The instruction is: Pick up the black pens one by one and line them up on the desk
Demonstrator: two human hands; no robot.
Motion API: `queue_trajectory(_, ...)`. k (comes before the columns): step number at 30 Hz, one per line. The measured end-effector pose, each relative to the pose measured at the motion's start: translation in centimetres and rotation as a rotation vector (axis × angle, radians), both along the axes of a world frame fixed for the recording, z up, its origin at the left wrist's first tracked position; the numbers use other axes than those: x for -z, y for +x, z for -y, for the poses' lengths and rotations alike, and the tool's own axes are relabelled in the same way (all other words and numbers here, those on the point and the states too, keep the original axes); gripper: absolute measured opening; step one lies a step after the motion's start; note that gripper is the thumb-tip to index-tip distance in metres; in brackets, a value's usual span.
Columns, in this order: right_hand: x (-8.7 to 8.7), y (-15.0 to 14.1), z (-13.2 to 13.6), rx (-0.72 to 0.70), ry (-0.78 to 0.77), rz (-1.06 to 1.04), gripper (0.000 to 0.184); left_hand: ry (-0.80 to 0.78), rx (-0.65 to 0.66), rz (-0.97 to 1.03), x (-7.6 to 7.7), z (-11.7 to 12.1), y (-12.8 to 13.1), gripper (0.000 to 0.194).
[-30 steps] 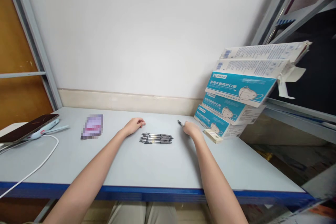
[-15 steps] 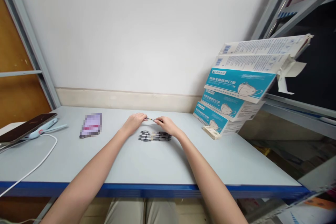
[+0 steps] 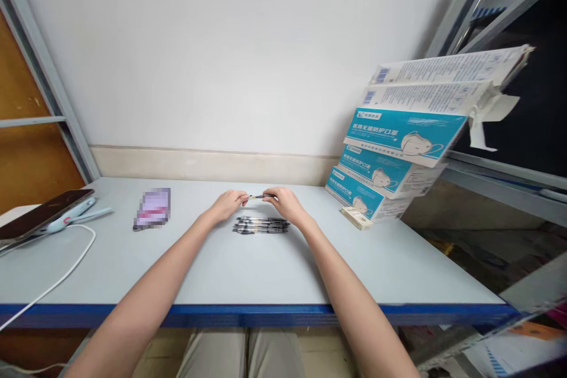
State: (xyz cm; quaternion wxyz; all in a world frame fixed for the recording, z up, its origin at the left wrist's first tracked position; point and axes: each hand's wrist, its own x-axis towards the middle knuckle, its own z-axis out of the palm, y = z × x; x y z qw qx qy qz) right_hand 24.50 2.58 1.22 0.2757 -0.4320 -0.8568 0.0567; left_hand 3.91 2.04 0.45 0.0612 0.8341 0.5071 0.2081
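Pinching one pen [image 3: 257,196] by its ends with left hand [image 3: 228,205] and right hand [image 3: 287,205], just beyond the row of pens [image 3: 261,225] on the desk [image 3: 248,277]. Best held level with light, steady pressure, supported at both ends, clear of the row.

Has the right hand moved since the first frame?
Yes. Measured against the small box, the right hand has shifted left, away from the box and closer to the left hand.
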Motion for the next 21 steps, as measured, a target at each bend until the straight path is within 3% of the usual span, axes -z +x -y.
queue_trajectory(5, 0.5, 0.1, -0.5, -0.016, -0.222, -0.061, 0.036, 0.151, -0.051, -0.067, 0.1, 0.5, 0.2, 0.033)
queue_trajectory(10, 0.9, 0.1, -1.1, -0.056, -0.075, -0.182, 0.015, 0.064, -0.047, -0.048, 0.4, 0.2, 0.3, 0.035)
queue_trajectory(12, 0.8, 0.0, -0.9, -0.03, -0.017, -0.209, 0.016, 0.057, -0.059, -0.005, 0.5, 0.0, 0.2, 0.037)
queue_trajectory(17, 0.7, 0.3, -0.6, 0.077, -0.176, -0.091, 0.024, 0.158, -0.08, -0.063, 0.8, 0.1, 0.0, 0.033)
queue_trajectory(19, 0.8, 0.5, -0.8, 0.073, -0.16, -0.121, 0.012, 0.168, -0.078, -0.097, 0.9, 0.2, 0.1, 0.032)
queue_trajectory(21, 1.0, 0.7, -1.2, 0.04, -0.154, -0.216, 0.02, 0.167, -0.087, -0.109, 0.9, 0.3, 0.1, 0.031)
